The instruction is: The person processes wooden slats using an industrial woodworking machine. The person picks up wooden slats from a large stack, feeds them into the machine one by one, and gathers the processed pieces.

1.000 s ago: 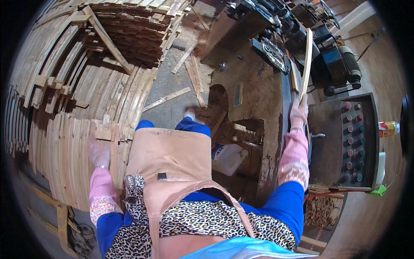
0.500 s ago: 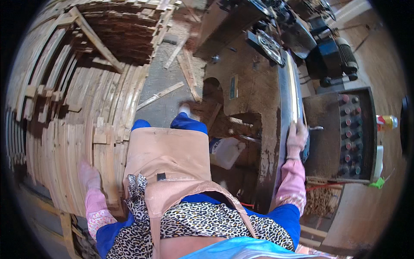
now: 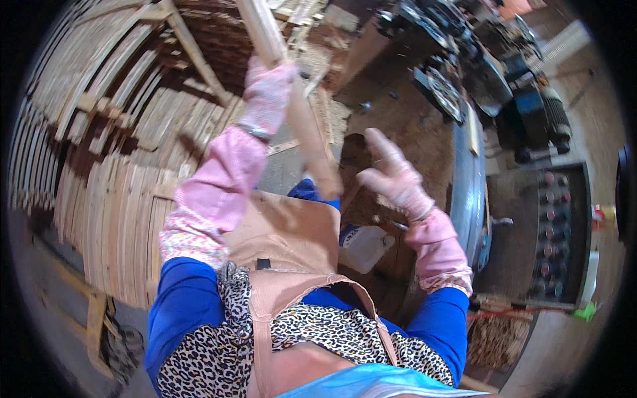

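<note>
My left hand (image 3: 271,89), in a pale knitted glove, is closed round a wooden plank (image 3: 310,142). The plank slants above my lap, its upper end running out past the top of the picture. Its lower end is smeared by motion. To the right of it, my right hand (image 3: 396,179) hangs in the air, gloved too, thumb and fingers apart with nothing in them. Beyond that hand, a short length of a wooden strip (image 3: 473,129) lies on the machine's metal bed (image 3: 468,192), at the machine's mechanism (image 3: 441,89).
Stacked planks (image 3: 113,219) fill the left side. A control panel (image 3: 552,225) with rows of buttons stands right of the bed. A motor (image 3: 554,113) sits at the far right. Under the bed is a white plastic jug (image 3: 365,249). Wood offcuts (image 3: 501,338) lie at lower right.
My left hand has risen from the stack with a plank and swung to the middle. My right hand has let go of the strip and moved left; the strip has shifted away along the bed.
</note>
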Tool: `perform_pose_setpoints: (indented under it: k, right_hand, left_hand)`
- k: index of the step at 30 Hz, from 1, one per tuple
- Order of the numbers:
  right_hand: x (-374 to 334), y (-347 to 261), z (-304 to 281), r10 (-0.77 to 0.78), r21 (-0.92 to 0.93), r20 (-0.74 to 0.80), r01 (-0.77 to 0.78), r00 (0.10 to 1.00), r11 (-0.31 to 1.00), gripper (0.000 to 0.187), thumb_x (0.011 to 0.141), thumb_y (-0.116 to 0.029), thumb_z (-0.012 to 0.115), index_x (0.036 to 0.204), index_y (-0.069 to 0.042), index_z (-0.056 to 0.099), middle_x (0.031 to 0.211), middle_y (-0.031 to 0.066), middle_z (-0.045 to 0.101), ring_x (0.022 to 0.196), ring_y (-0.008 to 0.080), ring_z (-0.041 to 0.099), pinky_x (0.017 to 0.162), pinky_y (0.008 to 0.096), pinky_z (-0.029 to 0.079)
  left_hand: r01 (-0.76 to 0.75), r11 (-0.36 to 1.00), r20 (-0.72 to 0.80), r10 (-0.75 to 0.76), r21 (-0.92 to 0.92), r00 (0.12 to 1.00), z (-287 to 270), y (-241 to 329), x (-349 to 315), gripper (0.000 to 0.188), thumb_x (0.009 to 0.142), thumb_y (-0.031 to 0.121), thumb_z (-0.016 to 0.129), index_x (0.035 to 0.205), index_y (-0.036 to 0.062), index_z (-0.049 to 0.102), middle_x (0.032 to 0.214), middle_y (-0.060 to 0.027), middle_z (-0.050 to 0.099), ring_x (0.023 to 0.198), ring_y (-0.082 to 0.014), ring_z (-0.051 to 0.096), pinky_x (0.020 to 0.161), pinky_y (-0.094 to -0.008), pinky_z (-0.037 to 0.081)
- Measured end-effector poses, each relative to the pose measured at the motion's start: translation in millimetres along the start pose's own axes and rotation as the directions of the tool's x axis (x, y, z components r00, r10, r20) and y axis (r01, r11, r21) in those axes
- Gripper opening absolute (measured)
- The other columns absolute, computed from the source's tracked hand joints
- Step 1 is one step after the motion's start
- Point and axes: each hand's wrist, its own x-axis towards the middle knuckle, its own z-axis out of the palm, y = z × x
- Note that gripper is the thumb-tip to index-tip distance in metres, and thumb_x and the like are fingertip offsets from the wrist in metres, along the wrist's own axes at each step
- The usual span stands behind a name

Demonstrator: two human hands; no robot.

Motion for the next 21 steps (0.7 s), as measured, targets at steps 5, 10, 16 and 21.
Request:
perform_pose_setpoints:
  k: [5, 10, 16, 21]
  right_hand:
    - [-67.9, -34.0, -16.3, 0.215, -0.094, -0.383, -0.27, 0.899, 0.958, 0.082, 0.086, -0.01, 0.077, 0.155, -0.004, 0.034, 0.153, 0.0145, 0.044, 0.138, 0.0235, 0.045, 0.114, 0.0331, 0.037]
    - [-200.8, -54.0, -64.6, 0.418, 0.086, -0.67, -0.495, 0.613, 0.864, 0.079, 0.089, -0.006, 0.068, 0.158, -0.005, 0.029, 0.156, 0.0132, 0.042, 0.135, 0.0226, 0.048, 0.111, 0.0343, 0.04]
    - [-251.1, 27.6, -117.0, 0.2, -0.401, -0.837, -0.82, 0.509, 0.409, 0.064, 0.089, -0.023, 0.07, 0.148, -0.012, 0.048, 0.127, 0.0253, 0.064, 0.113, 0.0414, 0.064, 0.097, 0.0459, 0.05]
    - [-123.5, 87.8, -201.6, -0.219, -0.56, -0.827, -0.724, 0.518, 0.402, 0.056, 0.09, -0.027, 0.063, 0.143, -0.019, 0.047, 0.106, 0.0317, 0.067, 0.099, 0.0493, 0.065, 0.083, 0.0564, 0.051]
  left_hand:
    - [0.269, 0.952, 0.442, -0.181, -0.144, 0.878, 123.0, -6.1, -34.8, 0.067, 0.086, 0.026, 0.075, 0.138, -0.0037, 0.044, 0.129, -0.0226, 0.056, 0.12, -0.0305, 0.055, 0.102, -0.0395, 0.043]
    - [0.409, 0.911, 0.551, -0.365, 0.047, 0.751, 57.5, -92.9, -50.4, 0.081, 0.091, 0.027, 0.071, 0.153, -0.0047, 0.031, 0.152, -0.0218, 0.045, 0.139, -0.0292, 0.045, 0.115, -0.0369, 0.036]
    - [0.533, 0.806, 0.057, -0.564, 0.258, 0.824, -122.2, -230.2, -75.0, 0.062, 0.091, 0.027, 0.07, 0.145, 0.0041, 0.049, 0.114, -0.0055, 0.064, 0.082, -0.0171, 0.061, 0.071, -0.0299, 0.052]
    - [0.617, 0.729, 0.002, -0.646, 0.297, 0.763, -168.3, -221.4, -97.8, 0.069, 0.09, 0.034, 0.068, 0.145, -0.0027, 0.048, 0.147, -0.0203, 0.053, 0.137, -0.0298, 0.049, 0.113, -0.0345, 0.038]
